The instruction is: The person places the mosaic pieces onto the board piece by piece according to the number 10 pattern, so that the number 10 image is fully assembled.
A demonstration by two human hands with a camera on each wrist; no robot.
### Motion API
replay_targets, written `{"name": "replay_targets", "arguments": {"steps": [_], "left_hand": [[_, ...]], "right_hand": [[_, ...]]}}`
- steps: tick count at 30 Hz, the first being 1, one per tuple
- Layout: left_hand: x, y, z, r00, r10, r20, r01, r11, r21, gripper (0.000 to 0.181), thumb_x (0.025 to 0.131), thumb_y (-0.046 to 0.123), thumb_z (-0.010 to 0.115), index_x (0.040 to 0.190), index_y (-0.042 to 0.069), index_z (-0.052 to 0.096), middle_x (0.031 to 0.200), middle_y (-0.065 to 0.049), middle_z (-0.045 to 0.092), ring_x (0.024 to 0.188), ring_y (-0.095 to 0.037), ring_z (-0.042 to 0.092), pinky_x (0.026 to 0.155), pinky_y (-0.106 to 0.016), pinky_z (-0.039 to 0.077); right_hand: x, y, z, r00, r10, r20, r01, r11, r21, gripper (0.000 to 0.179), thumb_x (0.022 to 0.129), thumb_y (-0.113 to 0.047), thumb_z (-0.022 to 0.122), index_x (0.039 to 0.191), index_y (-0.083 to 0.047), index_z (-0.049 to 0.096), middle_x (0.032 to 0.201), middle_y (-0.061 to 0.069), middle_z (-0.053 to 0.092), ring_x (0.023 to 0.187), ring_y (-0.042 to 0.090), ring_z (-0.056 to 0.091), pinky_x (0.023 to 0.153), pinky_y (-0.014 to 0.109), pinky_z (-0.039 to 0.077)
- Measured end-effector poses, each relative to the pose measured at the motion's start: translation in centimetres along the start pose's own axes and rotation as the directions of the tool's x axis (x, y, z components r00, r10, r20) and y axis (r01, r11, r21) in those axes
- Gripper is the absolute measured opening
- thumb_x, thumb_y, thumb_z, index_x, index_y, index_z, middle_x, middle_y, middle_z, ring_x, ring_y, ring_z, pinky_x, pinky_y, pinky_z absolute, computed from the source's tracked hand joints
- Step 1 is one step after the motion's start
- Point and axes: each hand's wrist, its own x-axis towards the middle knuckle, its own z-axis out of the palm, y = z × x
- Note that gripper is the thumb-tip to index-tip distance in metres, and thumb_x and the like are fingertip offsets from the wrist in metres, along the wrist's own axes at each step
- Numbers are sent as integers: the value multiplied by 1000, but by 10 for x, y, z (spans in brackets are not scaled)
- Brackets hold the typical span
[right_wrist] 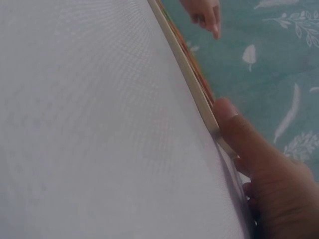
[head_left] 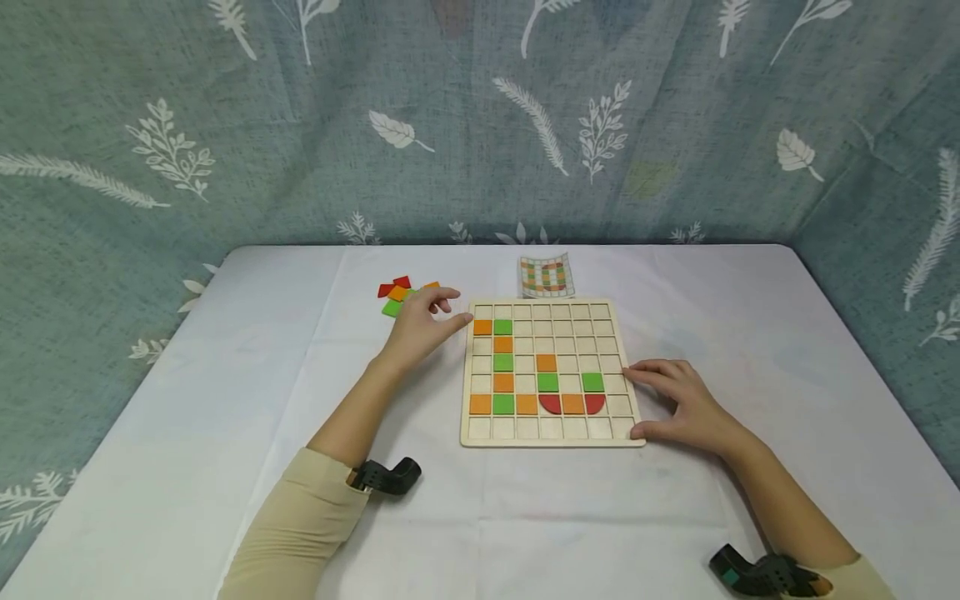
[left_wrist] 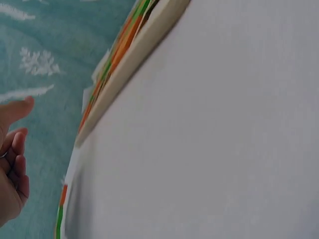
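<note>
A square wooden grid board lies flat on the table, holding orange and green square tiles and two red rounded tiles in some cells. My left hand hovers by the board's far left corner, thumb and index finger apart; no piece shows between them. Close to its fingers is a pile of red, orange and green tiles, partly covered by the hand. With thumb and fingers, my right hand holds the board's right edge near the front corner. The right wrist view shows the thumb over the rim.
Behind the board lies a curled pattern card printed with a coloured grid. A white cloth covers the table. Beyond the table's far edge hangs a green leaf-patterned curtain. Each wrist wears a black camera.
</note>
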Motion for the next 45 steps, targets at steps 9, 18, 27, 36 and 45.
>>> {"name": "replay_targets", "arguments": {"steps": [9, 18, 27, 36, 45], "left_hand": [[8, -46, -29, 989, -110, -95, 112, 994, 13, 49, 82, 31, 71, 120, 3, 61, 106, -15, 59, 100, -28, 47, 85, -39, 39], [12, -71, -44, 953, -235, -189, 258, 961, 104, 50, 85, 27, 68, 124, -3, 57, 116, -20, 55, 113, -34, 43, 94, -45, 35], [9, -78, -42, 961, -194, -198, 225, 963, 151, 38, 86, 24, 67, 112, -4, 64, 107, -20, 54, 104, -34, 43, 89, -43, 35], [3, -74, -37, 994, -73, -85, 87, 981, 171, 33, 85, 22, 70, 109, -1, 67, 105, -17, 59, 100, -30, 48, 89, -43, 38], [2, -58, -25, 999, -23, -23, 28, 977, 214, 36, 83, 25, 73, 107, 0, 68, 104, -15, 61, 101, -28, 51, 92, -43, 41]], "right_hand": [[0, -2, 0, 1000, 4, 1, -4, 1000, 0, 78, 61, -34, 88, 129, -9, 58, 127, 11, 53, 111, 25, 38, 85, 45, 30], [1, -3, -1, 1000, 9, 4, -9, 1000, -5, 78, 61, -35, 87, 129, -10, 58, 127, 11, 53, 112, 26, 38, 85, 46, 30], [0, -2, -1, 1000, 12, 1, -12, 1000, 2, 77, 61, -33, 88, 128, -10, 59, 127, 11, 53, 111, 26, 38, 85, 45, 30], [1, -4, -2, 1000, 23, 8, -23, 1000, -3, 77, 61, -32, 87, 128, -8, 59, 127, 13, 53, 113, 30, 38, 86, 47, 30], [1, -5, -1, 1000, 29, 9, -29, 1000, 6, 77, 61, -32, 87, 128, -7, 59, 127, 13, 53, 112, 29, 38, 86, 47, 29]]}}
